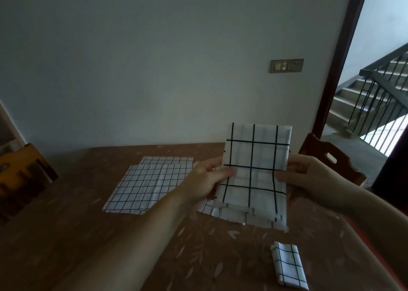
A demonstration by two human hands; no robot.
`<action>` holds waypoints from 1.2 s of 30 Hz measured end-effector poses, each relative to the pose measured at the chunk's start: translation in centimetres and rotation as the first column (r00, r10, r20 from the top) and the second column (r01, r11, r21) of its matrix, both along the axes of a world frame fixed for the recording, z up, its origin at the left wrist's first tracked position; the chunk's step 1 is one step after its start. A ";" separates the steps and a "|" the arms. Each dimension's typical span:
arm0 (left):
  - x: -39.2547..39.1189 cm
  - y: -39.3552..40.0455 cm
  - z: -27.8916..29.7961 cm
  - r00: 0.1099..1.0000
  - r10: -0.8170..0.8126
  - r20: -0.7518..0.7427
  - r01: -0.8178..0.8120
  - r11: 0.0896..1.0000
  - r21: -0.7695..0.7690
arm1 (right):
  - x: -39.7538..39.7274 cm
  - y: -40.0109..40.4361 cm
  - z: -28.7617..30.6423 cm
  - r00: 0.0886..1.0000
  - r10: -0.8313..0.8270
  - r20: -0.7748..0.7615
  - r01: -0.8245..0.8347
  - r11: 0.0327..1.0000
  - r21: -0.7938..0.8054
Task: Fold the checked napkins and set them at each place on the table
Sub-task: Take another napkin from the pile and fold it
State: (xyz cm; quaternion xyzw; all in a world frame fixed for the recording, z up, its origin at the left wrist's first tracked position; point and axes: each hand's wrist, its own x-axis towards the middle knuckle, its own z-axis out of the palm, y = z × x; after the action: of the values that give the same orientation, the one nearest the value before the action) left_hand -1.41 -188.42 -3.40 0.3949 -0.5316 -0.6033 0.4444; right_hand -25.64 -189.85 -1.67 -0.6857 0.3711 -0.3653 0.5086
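I'm mid-fold: my left hand (206, 180) and right hand (309, 177) pinch the checked napkin (254, 175) by its sides, raised above the table (88, 235). Next, I judge, another fold, edges aligned.

A dim room is shown. A pale wall (154, 58) fills the view, with a switch plate (286, 65) at two o'clock. A brown leaf-patterned table (66, 235) lies below. Wooden chairs (331, 158) flank it. A staircase (375, 96) is seen through the doorway at three o'clock.
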 end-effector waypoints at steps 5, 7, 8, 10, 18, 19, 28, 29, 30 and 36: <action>-0.7 0.1 0.0 0.987 0.018 -0.158 -0.008 0.998 0.059 | -0.7 0.2 -0.4 0.987 0.087 0.139 -0.099 0.991 0.086; -0.7 -0.3 -0.3 0.986 0.065 -0.156 -0.051 0.994 0.096 | -0.9 0.2 -0.3 0.996 0.059 0.071 -0.060 0.998 0.022; -0.7 -0.4 -0.4 0.987 0.075 -0.143 -0.060 0.993 0.106 | -1.1 0.1 -0.3 0.999 0.037 -0.017 -0.039 0.996 -0.079; -0.7 -0.1 -0.4 0.995 0.045 -0.088 -0.031 0.988 0.149 | -0.8 0.6 0.1 0.981 -0.049 -0.188 -0.001 0.966 -0.257; -0.8 1.4 0.4 0.975 -0.083 0.206 0.068 0.995 0.080 | -1.2 0.5 0.8 0.964 -0.088 -0.250 -0.019 0.919 -0.394; -0.8 1.4 0.4 0.971 -0.081 0.226 0.070 0.996 0.056 | -1.5 0.4 0.8 0.963 -0.037 -0.266 -0.065 0.929 -0.365; -0.9 1.7 1.0 0.905 -0.242 0.349 0.272 0.961 -0.041 | 1.1 0.6 2.6 0.864 -0.020 -0.504 -0.109 0.968 -0.226; -0.9 1.8 1.1 0.897 -0.265 0.355 0.296 0.955 -0.036 | 1.4 0.6 2.7 0.862 -0.025 -0.506 -0.107 0.967 -0.232; -0.8 1.9 1.2 0.890 -0.280 0.360 0.312 0.950 -0.032 | 1.6 0.7 2.7 0.860 -0.040 -0.508 -0.106 0.961 -0.255; -0.5 2.0 1.4 0.866 -0.292 0.405 0.313 0.949 0.015 | 1.4 0.8 2.1 0.890 -0.108 -0.444 -0.032 0.955 -0.295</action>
State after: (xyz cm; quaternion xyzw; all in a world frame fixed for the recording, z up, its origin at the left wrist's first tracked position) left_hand -1.88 -186.40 -1.97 0.4106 -0.6821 -0.5574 0.2353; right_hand -24.27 -189.08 0.38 -0.8125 0.4346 -0.2558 0.2924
